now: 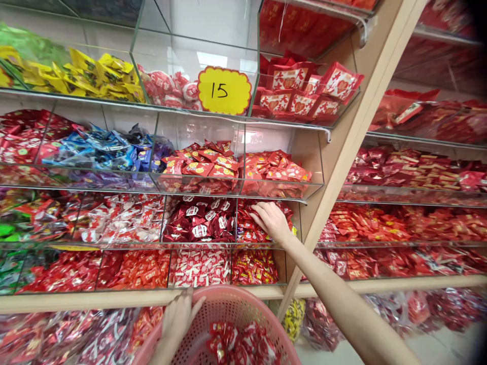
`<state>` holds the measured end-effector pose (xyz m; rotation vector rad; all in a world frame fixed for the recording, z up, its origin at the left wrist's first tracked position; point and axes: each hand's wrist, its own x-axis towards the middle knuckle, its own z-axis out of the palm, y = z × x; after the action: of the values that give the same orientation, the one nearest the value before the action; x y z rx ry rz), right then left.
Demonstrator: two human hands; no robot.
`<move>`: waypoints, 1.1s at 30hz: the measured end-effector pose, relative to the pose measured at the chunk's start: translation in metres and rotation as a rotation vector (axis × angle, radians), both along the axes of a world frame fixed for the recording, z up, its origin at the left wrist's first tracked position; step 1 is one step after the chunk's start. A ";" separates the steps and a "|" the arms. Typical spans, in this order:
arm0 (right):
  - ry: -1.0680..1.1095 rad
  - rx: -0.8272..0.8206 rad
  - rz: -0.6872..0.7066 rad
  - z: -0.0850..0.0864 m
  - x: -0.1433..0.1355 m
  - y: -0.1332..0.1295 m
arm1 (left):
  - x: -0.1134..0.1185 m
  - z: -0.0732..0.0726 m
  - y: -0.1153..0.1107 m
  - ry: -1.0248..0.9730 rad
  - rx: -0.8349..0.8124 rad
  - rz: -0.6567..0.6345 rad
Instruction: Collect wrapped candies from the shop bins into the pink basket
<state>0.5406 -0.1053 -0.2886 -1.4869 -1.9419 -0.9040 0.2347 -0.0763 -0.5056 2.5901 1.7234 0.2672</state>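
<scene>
My right hand [271, 221] reaches over the glass front into a bin of red wrapped candies [247, 230] in the third row, its fingers bent down onto the packets; their tips are partly hidden among them. Below, my left hand [178, 317] grips the rim of a pink perforated plastic basket [243, 299], fingers on the far-left edge and thumb along the rim. Several red-wrapped candies [243, 344] lie at the bottom of the basket.
Glass-fronted shelves of wrapped candies [201, 223] rise ahead, with a yellow tag [224, 90] reading 15 on top. A slanting wooden divider [342, 147] stands right of my right hand. Bagged candies [76, 334] sit beneath the lowest wooden ledge [83, 302].
</scene>
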 end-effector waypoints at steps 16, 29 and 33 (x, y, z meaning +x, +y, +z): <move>2.578 -0.173 0.633 -0.054 -0.135 -0.088 | 0.002 0.014 -0.005 0.003 -0.052 0.023; 3.229 -0.616 0.893 -0.164 -0.163 -0.100 | 0.002 0.013 -0.006 0.039 -0.023 0.004; 3.194 -0.626 0.863 -0.167 -0.166 -0.101 | 0.002 0.012 -0.005 0.046 -0.018 0.003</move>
<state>0.3747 -0.2066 -0.4553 -0.2730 0.2922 1.7304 0.2370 -0.0815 -0.4939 2.6013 1.7364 0.1929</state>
